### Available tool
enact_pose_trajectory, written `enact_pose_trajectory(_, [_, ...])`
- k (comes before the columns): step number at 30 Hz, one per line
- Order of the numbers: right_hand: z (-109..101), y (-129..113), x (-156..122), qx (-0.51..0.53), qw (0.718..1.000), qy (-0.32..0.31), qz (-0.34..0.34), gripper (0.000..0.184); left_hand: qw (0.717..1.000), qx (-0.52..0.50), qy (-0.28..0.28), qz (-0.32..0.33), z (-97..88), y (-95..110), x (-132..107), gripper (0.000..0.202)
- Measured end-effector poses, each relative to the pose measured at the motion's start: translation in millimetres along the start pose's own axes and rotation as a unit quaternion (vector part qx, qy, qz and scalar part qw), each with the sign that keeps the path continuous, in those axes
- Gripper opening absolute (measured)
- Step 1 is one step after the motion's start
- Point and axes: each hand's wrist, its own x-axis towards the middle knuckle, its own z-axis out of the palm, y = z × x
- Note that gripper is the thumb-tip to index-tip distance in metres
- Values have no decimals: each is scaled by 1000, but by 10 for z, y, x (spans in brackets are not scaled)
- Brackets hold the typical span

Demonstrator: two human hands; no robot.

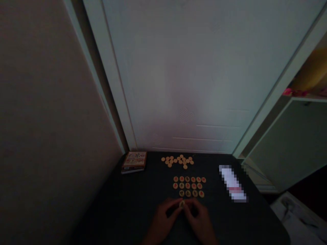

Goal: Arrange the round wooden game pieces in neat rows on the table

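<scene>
Between the fingertips of both hands sits one round xiangqi piece [182,204] with a dark character on its face. My left hand [165,216] pinches it from the left. From the other side, the thumb and finger of my right hand [199,216] close on the same piece. Just beyond the fingers lie face-up xiangqi pieces [187,185] in three rows, marked with red or dark characters. Farther back, a loose cluster of plain-topped pieces [180,161] lies near the table's far edge.
The dark table [122,211] carries a box [135,161] with a printed lid at its back left. A blurred-out pale oblong thing [232,183] lies at the right. Behind stands a white panel [178,85]; a wall [51,119] closes the left, and shelving [288,143] the right.
</scene>
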Motion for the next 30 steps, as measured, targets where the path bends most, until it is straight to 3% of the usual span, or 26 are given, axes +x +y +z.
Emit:
enact_pose_trajectory(12, [30,130,-9,-38,999,12,20,33,999,5,-36,5,-31,64,-18,26])
enact_pose_trajectory(30, [2,58,-21,5,1000,2,3,36,1000,5,-14,1,-13,121,-31,25])
